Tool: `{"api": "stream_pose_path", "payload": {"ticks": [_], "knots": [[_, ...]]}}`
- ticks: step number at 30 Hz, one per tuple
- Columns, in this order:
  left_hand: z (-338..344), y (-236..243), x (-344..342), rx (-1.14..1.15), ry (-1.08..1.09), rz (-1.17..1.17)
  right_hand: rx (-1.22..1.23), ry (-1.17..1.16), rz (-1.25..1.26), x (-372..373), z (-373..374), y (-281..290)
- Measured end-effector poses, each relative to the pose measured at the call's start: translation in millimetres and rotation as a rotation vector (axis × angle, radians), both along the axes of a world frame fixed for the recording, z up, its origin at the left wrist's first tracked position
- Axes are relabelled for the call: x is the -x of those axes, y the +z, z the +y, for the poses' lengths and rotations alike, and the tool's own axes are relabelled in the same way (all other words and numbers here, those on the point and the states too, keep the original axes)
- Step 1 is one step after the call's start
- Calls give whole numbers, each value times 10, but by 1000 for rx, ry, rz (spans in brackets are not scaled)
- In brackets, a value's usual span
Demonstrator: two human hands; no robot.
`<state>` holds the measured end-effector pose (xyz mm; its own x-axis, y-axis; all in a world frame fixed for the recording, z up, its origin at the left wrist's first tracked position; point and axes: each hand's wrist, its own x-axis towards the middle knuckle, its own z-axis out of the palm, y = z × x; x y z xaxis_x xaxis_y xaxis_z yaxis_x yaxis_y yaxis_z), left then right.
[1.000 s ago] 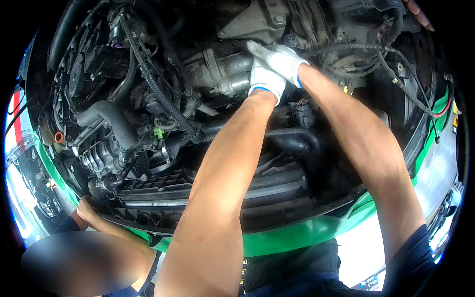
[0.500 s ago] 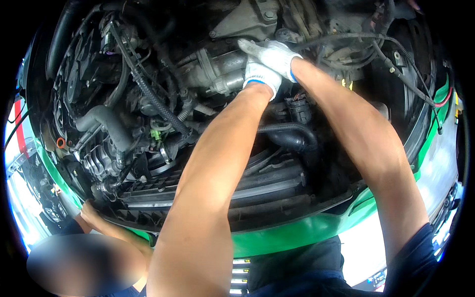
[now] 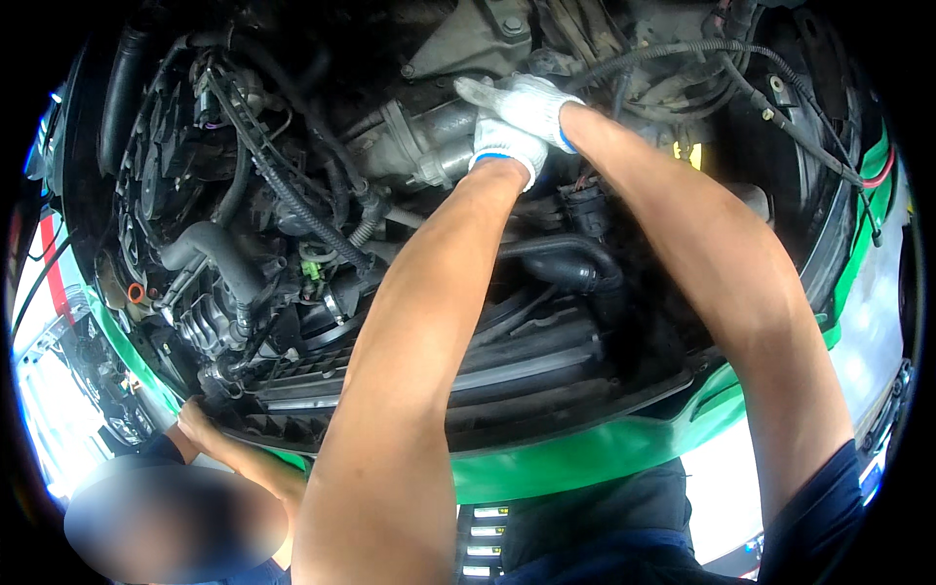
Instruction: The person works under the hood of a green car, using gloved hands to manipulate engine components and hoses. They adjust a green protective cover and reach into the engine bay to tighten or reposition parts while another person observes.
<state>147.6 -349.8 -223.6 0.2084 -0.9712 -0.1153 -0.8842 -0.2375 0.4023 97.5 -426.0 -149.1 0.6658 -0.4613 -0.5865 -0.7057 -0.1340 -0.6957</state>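
Observation:
My left hand (image 3: 507,146) and my right hand (image 3: 522,107) wear white knit gloves with blue cuffs and overlap at a grey cylindrical metal part (image 3: 439,146) deep in the engine bay. My right hand lies over my left, fingers pressed together and pointing leftward; what they grip is hidden. My left hand's fingers are hidden beneath my right hand and behind its own back. A metal bracket with a bolt (image 3: 458,39) is just above them.
Hoses (image 3: 210,258) and cables (image 3: 712,47) surround the work spot. The radiator's top (image 3: 526,366) and green front panel (image 3: 575,453) lie nearer me, under my forearms. At lower left a co-worker's hand (image 3: 195,424) rests at the bay's front edge, their head blurred.
The whole engine bay and both my hands have shifted slightly left and up in the view. My hands stay overlapped on the same spot. The co-worker's hand looks slightly farther right.

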Motion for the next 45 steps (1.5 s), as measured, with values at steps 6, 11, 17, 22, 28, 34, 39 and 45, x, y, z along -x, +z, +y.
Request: {"api": "stream_pose_path", "payload": {"ticks": [6, 11, 17, 22, 28, 34, 39, 45], "knots": [[4, 3, 4, 173, 172, 103, -53, 38, 26, -14, -18, 139], [-78, 42, 46, -57, -34, -20, 34, 98, 18, 44, -39, -18], [52, -243, -52, 135, -64, -196, 72, 129, 7, -36, -39, -62], [6, -36, -38, 4, -176, -276, 30, 106, 24, -9, -79, -135], [-10, -67, -8, -6, -126, -270, 70, 110, 22, -28, -76, -235], [18, -189, -113, 43, -143, -263, 76, 65, 2, -58, -41, -231], [-79, -65, 17, 30, -191, -293, 92, 70, 3, 1, -119, -406], [62, -388, -158, 140, -72, -220, 60, 65, -21, -74, -54, -164]]}}
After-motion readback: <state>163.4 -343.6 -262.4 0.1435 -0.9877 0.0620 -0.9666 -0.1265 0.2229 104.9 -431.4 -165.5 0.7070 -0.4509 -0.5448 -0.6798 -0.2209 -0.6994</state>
